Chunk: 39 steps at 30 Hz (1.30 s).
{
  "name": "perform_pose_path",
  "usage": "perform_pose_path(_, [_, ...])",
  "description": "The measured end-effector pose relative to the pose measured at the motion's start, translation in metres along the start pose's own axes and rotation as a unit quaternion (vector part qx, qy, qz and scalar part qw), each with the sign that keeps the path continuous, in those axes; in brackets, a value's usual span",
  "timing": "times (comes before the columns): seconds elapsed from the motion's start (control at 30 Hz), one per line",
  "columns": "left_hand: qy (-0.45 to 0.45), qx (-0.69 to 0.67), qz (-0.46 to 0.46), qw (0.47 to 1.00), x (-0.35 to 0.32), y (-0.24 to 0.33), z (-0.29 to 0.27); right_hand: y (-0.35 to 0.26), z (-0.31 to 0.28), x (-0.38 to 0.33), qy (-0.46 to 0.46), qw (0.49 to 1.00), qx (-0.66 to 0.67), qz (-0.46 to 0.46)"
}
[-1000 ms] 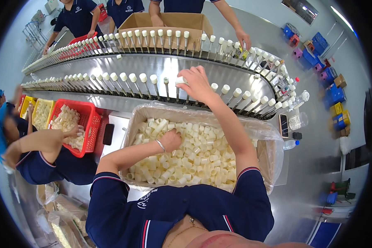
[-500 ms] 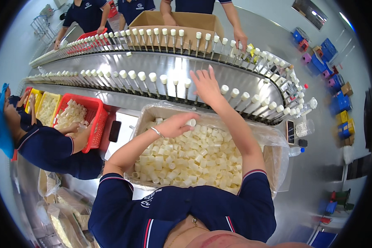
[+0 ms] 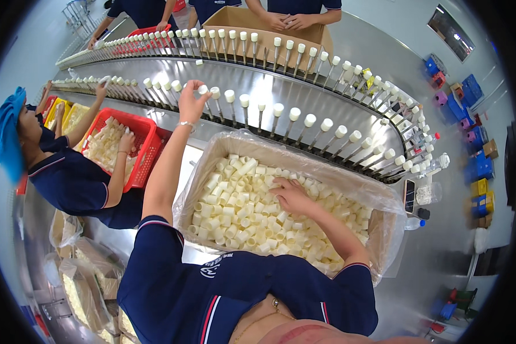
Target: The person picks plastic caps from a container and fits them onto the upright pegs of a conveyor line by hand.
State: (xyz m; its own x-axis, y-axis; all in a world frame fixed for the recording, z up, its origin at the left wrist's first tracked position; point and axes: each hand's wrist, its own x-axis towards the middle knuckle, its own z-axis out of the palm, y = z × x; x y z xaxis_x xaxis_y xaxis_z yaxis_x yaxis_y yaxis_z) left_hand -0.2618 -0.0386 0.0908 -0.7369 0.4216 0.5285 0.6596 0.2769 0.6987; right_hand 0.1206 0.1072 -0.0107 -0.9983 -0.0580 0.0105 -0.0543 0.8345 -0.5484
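The step in hand is loading: the left hand point(image 3: 190, 102) is raised to the near row of upright pins point(image 3: 269, 117) on the curved steel conveyor point(image 3: 304, 92), its fingers pinched round a cream cap point(image 3: 202, 89) at the top of one pin. The right hand point(image 3: 289, 195) lies palm down in the lined carton point(image 3: 212, 150) on the desk, fingers curled loosely over the heap of cream tubular caps point(image 3: 241, 212) — whether it already grips one cannot be told.

By judgement, the next move calls for seating the cap squarely on its pin, then bringing a fresh cap up from the carton to a bare pin point(image 3: 261, 109) just to the right, where the row shows a pin with a smaller tip.

Packages and containers:
- Lined carton: brown, clear plastic liner, centre near, directly below the conveyor.
- Red crate point(image 3: 146, 129): left of the carton, filled with the same cream parts; a co-worker in a blue cap point(image 3: 8, 132) reaches into it.
- Yellow bins point(image 3: 63, 112): far left, beyond the red crate.
- Open brown box point(image 3: 258, 23): far side of the conveyor, with other people's hands at its rim.
- Blue and purple crates point(image 3: 467, 92): on the floor, far right.
- Clear bags point(image 3: 80, 275) of cream parts: near left, low.
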Motion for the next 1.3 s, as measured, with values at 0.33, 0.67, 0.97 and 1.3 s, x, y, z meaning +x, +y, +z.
perform_pose_path(0.33, [-0.108,0.203,-0.003,0.973,0.021,0.004,0.033,0.006,-0.013,0.016,-0.068,0.994,0.042,0.075])
perform_pose_path(0.67, [0.001,0.157,0.245,0.957,-0.047,0.109,0.051,-0.017,-0.067,0.035,0.191,0.844,0.500,0.035])
perform_pose_path(0.97, [-0.531,0.202,0.268,0.779,-0.213,0.111,0.070,-0.014,-0.124,0.110,0.256,0.875,0.410,-0.013])
perform_pose_path(1.3, [-0.676,0.203,0.277,0.652,-0.220,0.091,0.086,-0.046,-0.136,0.246,0.239,0.965,0.062,-0.089])
